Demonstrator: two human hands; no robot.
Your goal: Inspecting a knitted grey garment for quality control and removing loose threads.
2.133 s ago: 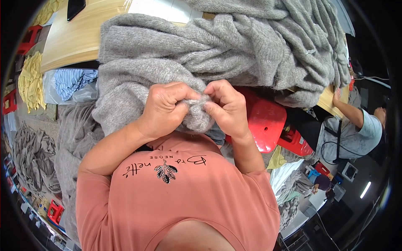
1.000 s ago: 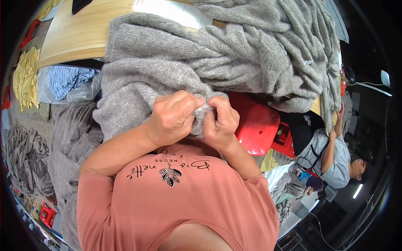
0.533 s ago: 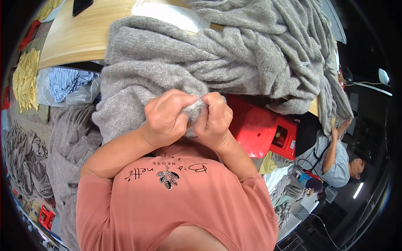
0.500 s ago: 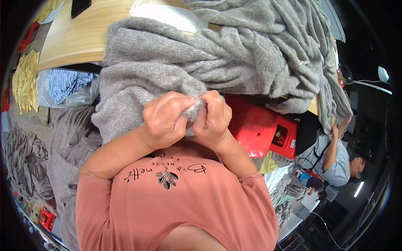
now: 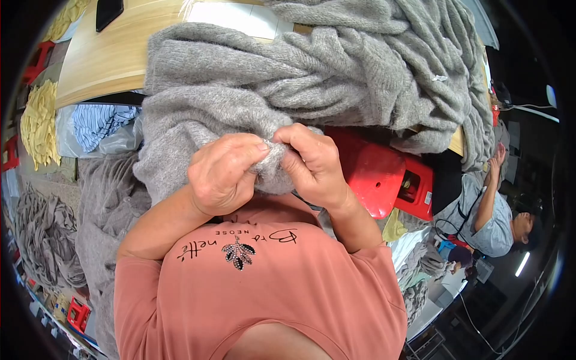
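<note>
Hands: two, left hand and right hand, each pinching grey knit
Phone: one, at 11 o'clock
Pinched spot: between them, left hand's 2 o'clock, right hand's 10

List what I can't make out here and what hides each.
All in the head view:
Gray knit fabric, pinched bit: mostly hidden by left hand and right hand.
Black phone: far end cut off by the top edge.
Red plastic stool: partly behind the right hand.
</note>
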